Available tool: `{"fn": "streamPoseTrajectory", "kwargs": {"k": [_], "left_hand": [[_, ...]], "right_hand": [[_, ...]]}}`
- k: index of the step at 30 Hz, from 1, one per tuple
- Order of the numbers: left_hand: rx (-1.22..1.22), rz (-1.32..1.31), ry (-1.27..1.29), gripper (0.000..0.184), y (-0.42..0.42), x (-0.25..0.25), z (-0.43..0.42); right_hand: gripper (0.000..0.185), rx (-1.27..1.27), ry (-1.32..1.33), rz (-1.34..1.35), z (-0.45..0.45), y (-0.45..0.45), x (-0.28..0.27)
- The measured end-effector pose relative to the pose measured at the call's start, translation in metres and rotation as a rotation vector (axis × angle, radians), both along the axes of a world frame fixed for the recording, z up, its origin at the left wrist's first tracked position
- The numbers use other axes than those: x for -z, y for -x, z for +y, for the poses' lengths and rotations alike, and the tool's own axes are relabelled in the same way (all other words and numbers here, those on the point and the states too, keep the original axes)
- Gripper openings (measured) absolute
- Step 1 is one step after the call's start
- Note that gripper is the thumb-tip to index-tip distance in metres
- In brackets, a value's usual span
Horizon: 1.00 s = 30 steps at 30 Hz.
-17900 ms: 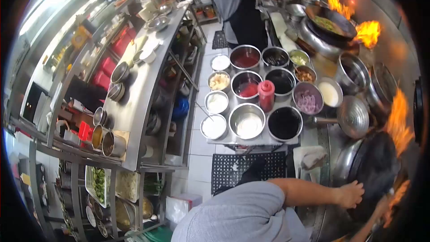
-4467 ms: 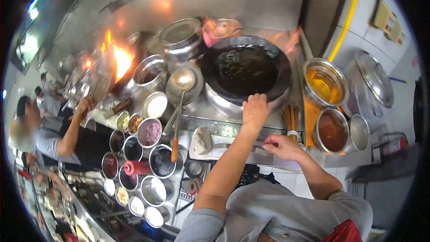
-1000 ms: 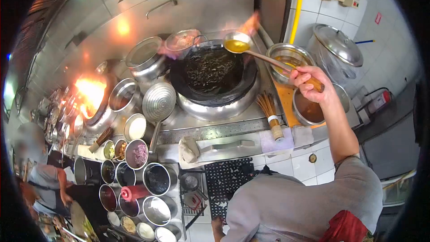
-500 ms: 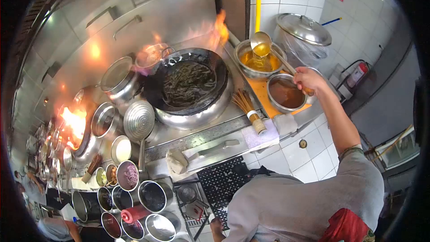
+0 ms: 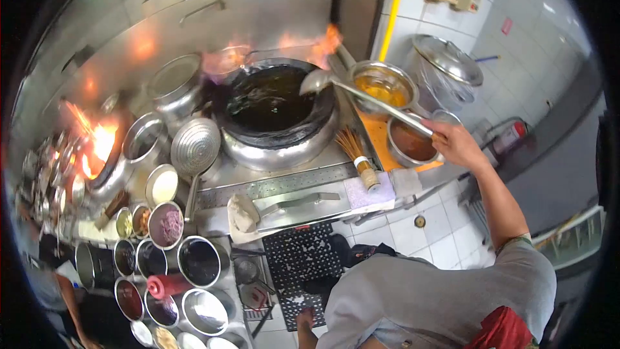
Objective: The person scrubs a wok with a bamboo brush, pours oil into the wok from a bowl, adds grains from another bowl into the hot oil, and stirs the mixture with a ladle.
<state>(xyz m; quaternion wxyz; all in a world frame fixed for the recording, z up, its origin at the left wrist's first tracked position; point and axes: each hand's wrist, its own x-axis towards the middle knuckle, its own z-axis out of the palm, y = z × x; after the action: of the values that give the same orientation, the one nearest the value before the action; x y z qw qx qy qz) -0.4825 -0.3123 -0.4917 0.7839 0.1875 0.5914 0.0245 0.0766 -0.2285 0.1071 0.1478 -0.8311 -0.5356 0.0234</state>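
The ladle (image 5: 387,108) has swung from bowl (image 5: 411,85) to wok (image 5: 271,137) edge, slanting leftward from the clamped right hand (image 5: 457,146), nearer than the left hand (image 5: 305,318), fingers unclear.

Wide round black wok (image 5: 278,137): dark metal, mostly matt. Long silver ladle (image 5: 381,107): smooth bright metal, brown wooden grip. Round silver perforated strainer (image 5: 195,145): shiny, textured metal, from where I stand. Tan bundled-stick brush (image 5: 352,145): rough, woody. Red squeeze bottle (image 5: 166,285): smooth plastic. Crumpled off-white cloth (image 5: 243,213): matt.
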Motion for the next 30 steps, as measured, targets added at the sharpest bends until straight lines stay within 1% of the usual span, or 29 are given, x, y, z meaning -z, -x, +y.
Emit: {"fn": "streamPoseTrajectory", "kwargs": {"k": [2, 3, 4, 5, 6, 8, 9, 10, 11, 12, 14, 15, 16, 18, 19, 20, 21, 22, 23, 24, 25, 26, 27, 30], "left_hand": [[0.088, 0.08, -0.097, 0.024, -0.025, 0.005, -0.013], [0.092, 0.115, -0.101, 0.024, -0.039, -0.003, -0.018], [0.093, 0.154, -0.101, 0.025, -0.053, -0.024, -0.019], [0.09, 0.196, -0.097, 0.026, -0.067, -0.068, -0.015], [0.088, 0.24, -0.088, 0.028, -0.075, -0.089, -0.021], [0.009, 0.066, -0.182, 0.041, -0.071, -0.032, -0.059], [-0.161, 0.015, -0.095, 0.045, -0.08, -0.035, -0.073], [-0.233, 0.015, -0.02, 0.055, -0.089, -0.042, -0.085], [-0.308, 0.019, 0.053, 0.065, -0.1, -0.061, -0.092], [-0.286, 0.072, 0.126, 0.082, -0.111, -0.097, -0.097], [-0.456, -0.005, 0.103, 0.087, -0.133, -0.078, -0.131], [-0.487, -0.089, 0.122, 0.087, -0.141, -0.032, -0.151], [-0.517, -0.172, 0.136, 0.087, -0.151, -0.003, -0.178], [-0.506, 0.124, 0.145, 0.086, -0.189, -0.045, -0.181], [-0.541, 0.11, 0.124, 0.085, -0.204, -0.064, -0.183], [-0.579, 0.099, 0.102, 0.084, -0.218, -0.083, -0.187], [-0.62, 0.141, 0.082, 0.083, -0.231, -0.109, -0.185], [-0.651, 0.186, 0.069, 0.081, -0.245, -0.131, -0.187], [-0.647, 0.21, 0.121, 0.08, -0.255, -0.13, -0.195], [-0.631, 0.229, 0.165, 0.078, -0.261, -0.125, -0.2], [-0.651, 0.231, 0.169, 0.078, -0.267, -0.132, -0.204], [-0.661, 0.229, 0.17, 0.078, -0.272, -0.139, -0.206], [-0.666, 0.227, 0.165, 0.078, -0.276, -0.143, -0.208], [-0.643, 0.266, 0.083, 0.081, -0.281, -0.133, -0.22]], "right_hand": [[0.059, -0.108, 0.032, -0.056, 0.016, -0.006, 0.006], [0.058, -0.137, 0.06, -0.051, 0.024, -0.016, 0.014], [0.058, -0.154, 0.072, -0.053, 0.034, -0.015, 0.014], [0.057, -0.175, 0.086, -0.052, 0.044, -0.013, 0.015], [0.057, -0.197, 0.101, -0.049, 0.054, -0.012, 0.018], [0.056, -0.272, 0.08, -0.093, 0.075, -0.033, 0.036], [0.056, -0.31, 0.067, -0.101, 0.086, -0.046, 0.048], [0.055, -0.35, 0.052, -0.107, 0.098, -0.054, 0.057], [0.056, -0.334, 0.102, -0.079, 0.109, -0.055, 0.058], [0.056, -0.349, 0.093, -0.058, 0.118, -0.057, 0.06], [0.056, -0.393, 0.09, -0.006, 0.136, -0.062, 0.069], [0.056, -0.433, 0.078, 0.011, 0.147, -0.069, 0.076], [0.056, -0.469, 0.067, 0.032, 0.157, -0.078, 0.086], [0.058, -0.499, 0.06, 0.035, 0.178, -0.086, 0.099], [0.061, -0.435, 0.173, 0.041, 0.181, -0.07, 0.084], [0.062, -0.546, 0.113, 0.094, 0.2, -0.092, 0.107], [0.06, -0.606, 0.092, 0.074, 0.214, -0.106, 0.121], [0.061, -0.645, 0.11, 0.119, 0.23, -0.118, 0.132], [0.061, -0.574, 0.161, 0.148, 0.233, -0.108, 0.128], [0.062, -0.677, 0.041, 0.113, 0.254, -0.13, 0.155], [0.061, -0.724, 0.019, 0.114, 0.271, -0.139, 0.168], [0.061, -0.76, -0.008, 0.112, 0.282, -0.141, 0.174], [0.061, -0.711, 0.021, 0.098, 0.288, -0.136, 0.174], [0.058, -0.718, -0.025, 0.003, 0.311, -0.143, 0.18]]}}
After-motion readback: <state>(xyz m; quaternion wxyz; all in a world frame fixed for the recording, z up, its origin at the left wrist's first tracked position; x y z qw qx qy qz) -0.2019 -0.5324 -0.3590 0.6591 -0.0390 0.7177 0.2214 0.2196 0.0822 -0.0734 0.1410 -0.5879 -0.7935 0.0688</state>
